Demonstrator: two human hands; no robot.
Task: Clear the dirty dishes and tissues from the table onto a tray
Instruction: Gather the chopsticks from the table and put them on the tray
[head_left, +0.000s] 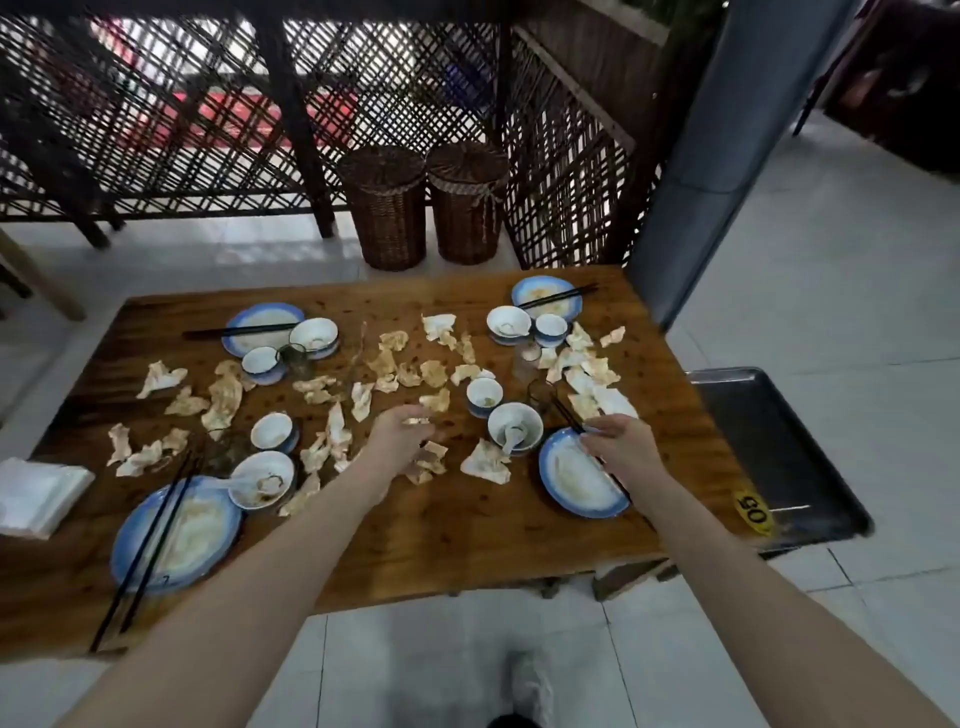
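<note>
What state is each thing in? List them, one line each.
tray, empty, beside the table
tissues, crumpled, scattered on the table
near right plate, dirty, on the table
near left plate, dirty, chopsticks across it
left hand, pinches a tissue
right hand, touches the near right plate's rim; grip unclear
</note>
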